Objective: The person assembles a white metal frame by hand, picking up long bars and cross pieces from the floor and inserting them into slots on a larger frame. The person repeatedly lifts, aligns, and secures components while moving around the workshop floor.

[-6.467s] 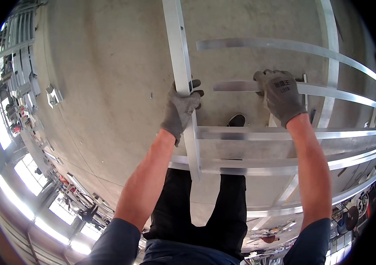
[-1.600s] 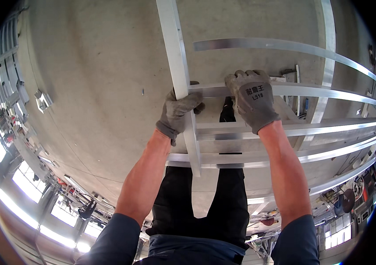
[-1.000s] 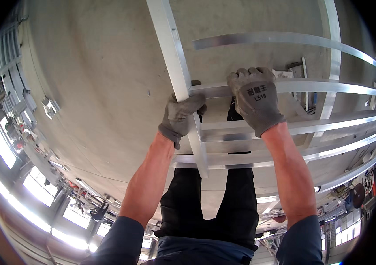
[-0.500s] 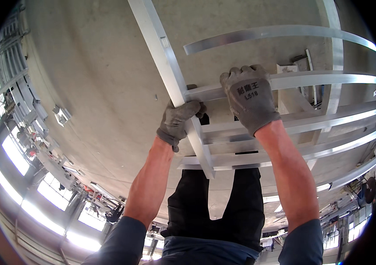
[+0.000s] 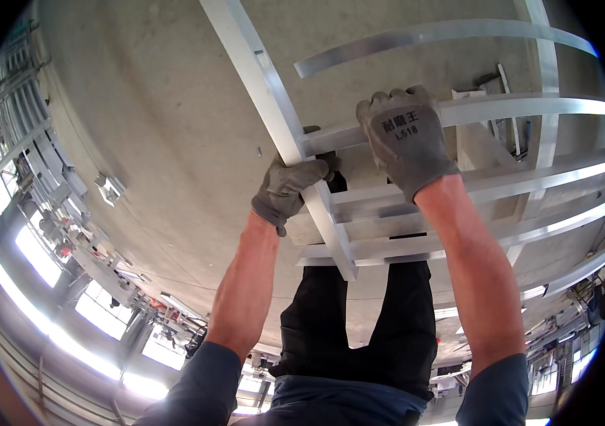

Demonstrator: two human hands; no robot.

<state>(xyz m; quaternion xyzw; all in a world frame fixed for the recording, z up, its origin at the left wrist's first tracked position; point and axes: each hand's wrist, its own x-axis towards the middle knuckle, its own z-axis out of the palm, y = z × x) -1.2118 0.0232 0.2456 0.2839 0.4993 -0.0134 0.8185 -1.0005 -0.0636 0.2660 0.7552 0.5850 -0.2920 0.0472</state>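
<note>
Left hand (image 5: 287, 190), in a grey work glove, fingers curled tight around the left rail (image 5: 274, 106) of an aluminium ladder (image 5: 459, 192). Right hand (image 5: 405, 142), fingers wrapped over a rung (image 5: 515, 108). Compared with half a second before, both grips are unchanged; the rail leans further left, and the concrete floor (image 5: 146, 142) has shifted with it.

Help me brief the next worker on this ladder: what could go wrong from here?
Left hand grips only the ladder's side rail, which may slide through a glove more easily than a rung. Right hand lies over a flat rung with fingers curled over its far edge; that hold could slip. The concrete floor below would make any fall hard.
</note>
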